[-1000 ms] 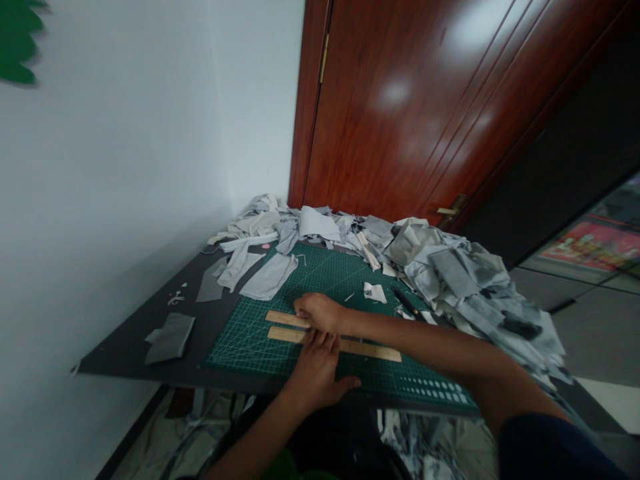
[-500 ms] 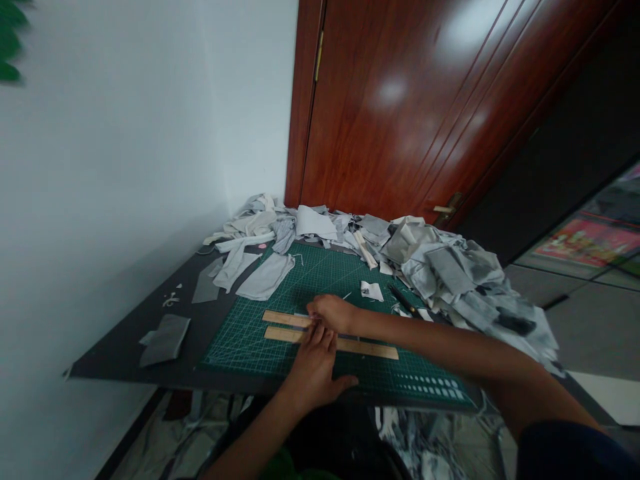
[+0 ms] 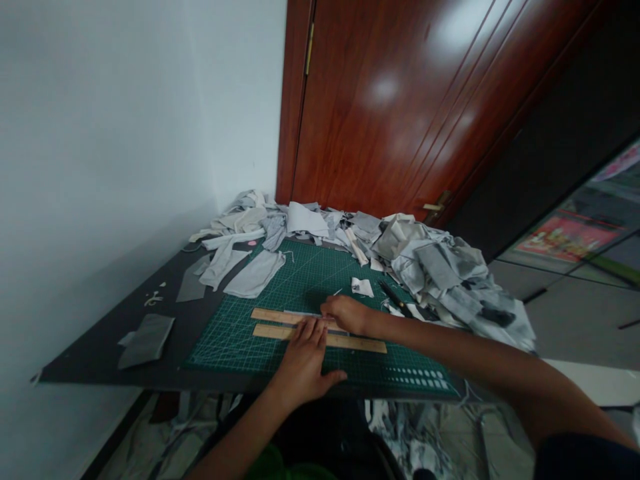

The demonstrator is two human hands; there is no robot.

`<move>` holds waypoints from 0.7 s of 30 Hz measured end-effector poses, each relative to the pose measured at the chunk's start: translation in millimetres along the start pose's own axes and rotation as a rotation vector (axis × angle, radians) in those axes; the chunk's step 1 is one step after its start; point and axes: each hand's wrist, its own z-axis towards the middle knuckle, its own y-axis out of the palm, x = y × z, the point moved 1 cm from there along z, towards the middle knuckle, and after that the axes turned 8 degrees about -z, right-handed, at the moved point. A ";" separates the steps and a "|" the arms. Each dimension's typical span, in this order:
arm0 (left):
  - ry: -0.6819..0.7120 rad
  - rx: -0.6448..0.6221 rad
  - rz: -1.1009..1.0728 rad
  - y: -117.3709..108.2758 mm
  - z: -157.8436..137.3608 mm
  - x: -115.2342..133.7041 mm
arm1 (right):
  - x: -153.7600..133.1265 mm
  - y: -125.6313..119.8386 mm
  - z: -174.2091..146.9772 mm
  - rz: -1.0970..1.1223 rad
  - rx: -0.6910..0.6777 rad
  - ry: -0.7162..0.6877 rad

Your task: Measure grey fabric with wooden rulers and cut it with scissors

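Observation:
Two wooden rulers lie nearly parallel on the green cutting mat (image 3: 220, 340): an upper ruler (image 3: 270, 316) and a lower ruler (image 3: 367, 345). My left hand (image 3: 306, 363) presses flat across them, fingers stretched forward and thumb out to the right. My right hand (image 3: 345, 315) is closed in a pinch at the upper ruler's far edge, right of the left fingertips. What it pinches is hidden. A thin edge of grey fabric (image 3: 295, 312) shows along the upper ruler's far side.
Heaped grey and white fabric scraps (image 3: 440, 267) line the back and right. A black-handled tool (image 3: 395, 298) and a small white patch (image 3: 362, 287) lie right of centre. Cut pieces (image 3: 255, 274) and a folded grey cloth (image 3: 147, 341) are on the left. A wooden door (image 3: 370, 120) stands behind.
My right hand has slid to the right along the upper ruler, away from the left fingertips. My left hand stays on the rulers. The view has shifted slightly.

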 end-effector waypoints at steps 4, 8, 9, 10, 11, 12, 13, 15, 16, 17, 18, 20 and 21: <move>-0.009 -0.025 0.025 -1.6 1.2 1.5 | 7.7 3.5 -14.7 0.001 0.004 0.039; -0.017 -0.036 0.056 -2.8 2.1 2.3 | 15.3 5.1 -31.5 0.010 0.000 0.068; -0.017 -0.039 0.063 -3.1 2.3 2.5 | 17.1 5.4 -35.8 0.013 0.001 0.075; -0.018 -0.044 0.072 -3.4 2.4 2.8 | 18.9 5.7 -40.1 0.016 0.003 0.083; -0.021 -0.052 0.082 -3.7 2.6 3.1 | 20.5 6.2 -44.2 0.022 0.007 0.092; -0.026 -0.060 0.091 -3.9 2.8 3.5 | 22.0 6.9 -48.1 0.031 0.013 0.100; -0.030 -0.068 0.098 -4.1 2.9 3.8 | 23.5 8.1 -51.7 0.043 0.020 0.108; -0.037 -0.081 0.105 -4.0 3.0 4.2 | 25.8 11.7 -57.5 0.076 0.044 0.122; -0.037 -0.085 0.106 -3.7 3.0 4.1 | 26.8 14.1 -59.6 0.094 0.060 0.130; -0.035 -0.085 0.107 -3.2 2.9 3.9 | 27.7 16.7 -61.1 0.114 0.078 0.139; -0.032 -0.082 0.105 -2.6 2.8 3.5 | 28.5 19.5 -62.0 0.132 0.096 0.148; -0.024 -0.070 0.096 -1.5 2.6 2.5 | 29.7 24.5 -62.2 0.164 0.129 0.161; -0.020 -0.062 0.090 -1.1 2.6 2.0 | 30.2 26.5 -61.6 0.178 0.143 0.164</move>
